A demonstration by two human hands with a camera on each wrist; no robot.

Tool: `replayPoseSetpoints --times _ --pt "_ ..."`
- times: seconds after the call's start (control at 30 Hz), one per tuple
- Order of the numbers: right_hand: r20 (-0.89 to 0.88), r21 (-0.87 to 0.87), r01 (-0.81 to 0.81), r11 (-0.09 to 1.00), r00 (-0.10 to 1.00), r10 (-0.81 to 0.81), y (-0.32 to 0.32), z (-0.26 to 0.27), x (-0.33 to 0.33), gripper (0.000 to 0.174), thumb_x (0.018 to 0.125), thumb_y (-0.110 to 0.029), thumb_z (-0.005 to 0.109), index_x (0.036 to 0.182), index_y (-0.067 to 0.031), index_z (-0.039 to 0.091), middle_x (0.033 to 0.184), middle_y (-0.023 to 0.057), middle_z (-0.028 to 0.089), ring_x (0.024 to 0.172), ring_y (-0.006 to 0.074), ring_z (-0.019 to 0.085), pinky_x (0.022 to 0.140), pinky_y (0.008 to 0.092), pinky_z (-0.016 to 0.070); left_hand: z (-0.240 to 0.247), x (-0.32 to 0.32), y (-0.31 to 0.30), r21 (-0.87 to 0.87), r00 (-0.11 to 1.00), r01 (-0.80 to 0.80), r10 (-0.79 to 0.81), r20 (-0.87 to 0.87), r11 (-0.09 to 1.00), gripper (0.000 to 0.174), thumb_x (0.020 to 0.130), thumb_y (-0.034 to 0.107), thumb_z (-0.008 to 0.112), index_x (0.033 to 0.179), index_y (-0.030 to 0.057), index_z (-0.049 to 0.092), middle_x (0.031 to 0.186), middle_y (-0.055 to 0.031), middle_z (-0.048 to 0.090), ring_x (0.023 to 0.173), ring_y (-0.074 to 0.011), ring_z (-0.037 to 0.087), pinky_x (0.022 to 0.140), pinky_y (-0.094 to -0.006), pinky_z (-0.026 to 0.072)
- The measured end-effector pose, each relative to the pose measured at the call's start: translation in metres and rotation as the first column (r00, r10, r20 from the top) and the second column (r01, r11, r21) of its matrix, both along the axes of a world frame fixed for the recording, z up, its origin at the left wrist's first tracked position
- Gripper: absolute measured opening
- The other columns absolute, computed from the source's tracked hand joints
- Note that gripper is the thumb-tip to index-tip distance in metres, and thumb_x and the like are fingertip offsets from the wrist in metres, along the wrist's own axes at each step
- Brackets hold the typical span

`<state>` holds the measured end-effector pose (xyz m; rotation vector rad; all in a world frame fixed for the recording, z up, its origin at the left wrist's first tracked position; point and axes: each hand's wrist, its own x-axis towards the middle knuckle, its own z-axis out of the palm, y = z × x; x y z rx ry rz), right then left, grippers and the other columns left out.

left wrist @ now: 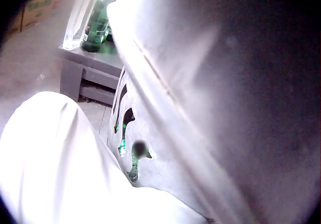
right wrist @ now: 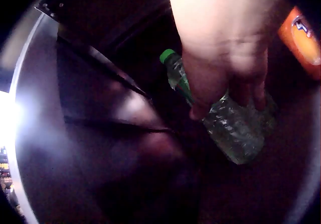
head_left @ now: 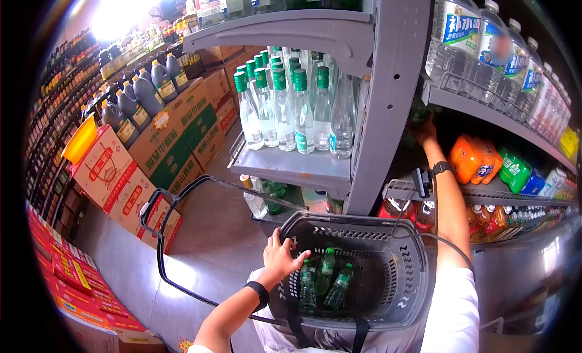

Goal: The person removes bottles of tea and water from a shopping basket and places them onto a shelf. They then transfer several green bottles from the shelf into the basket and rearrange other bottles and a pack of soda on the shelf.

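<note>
Deep in the dark shelf, my right hand (head_left: 426, 132) reaches in at the shelf's left end. The right wrist view shows that hand (right wrist: 225, 68) with its fingers curled round a clear bottle (right wrist: 233, 133) with a green cap, which lies tilted. My left hand (head_left: 284, 256) rests at the left rim of a dark grey basket (head_left: 418, 256), fingers spread. Inside the basket lie green-capped bottles (head_left: 327, 268), several small ones grouped at its left. The left wrist view shows the basket's slotted side (left wrist: 155, 169), but not the left hand.
The basket's raised handle (head_left: 162, 256) extends left. A grey shelf post (head_left: 394, 80) stands between clear glass bottles (head_left: 282, 110) and the right shelf. Orange bottles (head_left: 476, 159) lie right of my forearm, below large water bottles (head_left: 459, 25). Stacked cartons (head_left: 121, 183) stand at left.
</note>
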<state>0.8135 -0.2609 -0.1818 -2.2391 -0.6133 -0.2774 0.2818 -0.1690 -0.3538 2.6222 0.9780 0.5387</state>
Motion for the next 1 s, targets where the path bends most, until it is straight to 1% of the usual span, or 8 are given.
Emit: replayPoseSetpoints --times 0.13,0.27,0.43,0.57,0.67,0.77,0.9,1.0 --pt "0.077 0.033 -0.118 0.992 0.990 0.116 0.003 -0.033 0.028 0.116 0.069 -0.046 0.080 0.149 -0.0080 0.004 0.140 0.0230 0.044 0.125 0.0361 0.048 0.101 0.0390 0.0436 0.001 0.000 0.000 0.007 1.000 -0.004 0.004 -0.004 1.000 0.059 0.073 0.065 0.065 0.088 0.0078 0.064 0.138 -0.0280 0.038 0.122 -0.0411 0.043 0.094 -0.0469 0.0422" --pt "0.122 -0.136 -0.249 0.959 0.956 0.266 0.007 -0.062 0.054 0.113 0.068 -0.040 0.082 0.148 -0.0097 0.009 0.142 0.0165 0.042 0.129 0.0316 0.045 0.104 0.0396 0.0416 0.001 -0.001 0.001 -0.008 1.000 0.000 0.000 0.002 1.000 0.056 0.074 0.063 0.067 0.089 0.0089 0.065 0.139 -0.0284 0.037 0.125 -0.0423 0.042 0.096 -0.0479 0.0419" --pt "0.619 -0.366 -0.081 0.927 0.723 0.307 0.017 -0.107 0.096 0.111 0.065 -0.038 0.085 0.146 -0.0082 0.015 0.143 0.0132 0.038 0.133 0.0268 0.038 0.109 0.0378 0.0363 0.002 0.000 -0.001 0.007 1.000 0.003 -0.003 -0.010 1.000 0.056 0.074 0.063 0.066 0.088 0.0086 0.065 0.138 -0.0288 0.038 0.124 -0.0425 0.043 0.096 -0.0482 0.0419" --pt "0.232 -0.227 -0.252 0.941 0.924 0.303 0.002 -0.064 0.047 0.112 0.065 -0.040 0.085 0.146 -0.0061 0.016 0.146 0.0157 0.033 0.136 0.0279 0.034 0.111 0.0378 0.0328 0.003 0.000 0.001 -0.001 1.000 0.008 -0.008 -0.009 1.000 0.056 0.074 0.063 0.066 0.088 0.0086 0.065 0.139 -0.0293 0.038 0.123 -0.0427 0.043 0.095 -0.0481 0.0424" --pt "-0.113 -0.272 -0.284 0.919 0.958 0.262 -0.011 -0.037 0.026 0.115 0.067 -0.045 0.082 0.147 -0.0042 0.009 0.149 0.0182 0.028 0.137 0.0299 0.031 0.112 0.0384 0.0306 0.001 0.000 0.001 0.006 1.000 0.011 -0.011 0.012 1.000 0.056 0.074 0.063 0.066 0.087 0.0085 0.065 0.138 -0.0295 0.038 0.122 -0.0430 0.044 0.094 -0.0482 0.0431" --pt "-0.112 -0.484 -0.312 0.818 0.949 0.296 -0.013 -0.019 0.016 0.119 0.071 -0.051 0.077 0.148 -0.0008 0.000 0.152 0.0198 0.021 0.139 0.0313 0.028 0.113 0.0384 0.0290 0.003 0.001 0.000 0.013 1.000 0.010 -0.010 0.014 1.000 0.056 0.073 0.063 0.067 0.087 0.0085 0.065 0.138 -0.0295 0.039 0.122 -0.0431 0.045 0.093 -0.0481 0.0437" --pt "0.031 -0.387 -0.199 0.900 0.973 0.228 -0.006 -0.048 0.034 0.119 0.075 -0.057 0.071 0.147 0.0017 -0.003 0.154 0.0224 0.017 0.140 0.0315 0.026 0.113 0.0384 0.0284 -0.002 0.000 0.002 0.022 0.999 0.009 -0.009 0.032 1.000 0.056 0.073 0.063 0.067 0.087 0.0085 0.065 0.137 -0.0297 0.039 0.121 -0.0432 0.045 0.093 -0.0479 0.0438" --pt "0.142 -0.542 -0.130 0.830 0.960 0.243 0.017 -0.097 0.097 0.119 0.074 -0.057 0.071 0.147 0.0018 -0.003 0.149 0.0251 0.029 0.136 0.0332 0.035 0.109 0.0386 0.0344 -0.002 0.000 0.001 0.025 1.000 0.000 -0.001 0.025 1.000 0.057 0.073 0.063 0.067 0.087 0.0084 0.065 0.137 -0.0297 0.040 0.121 -0.0433 0.045 0.094 -0.0477 0.0437"
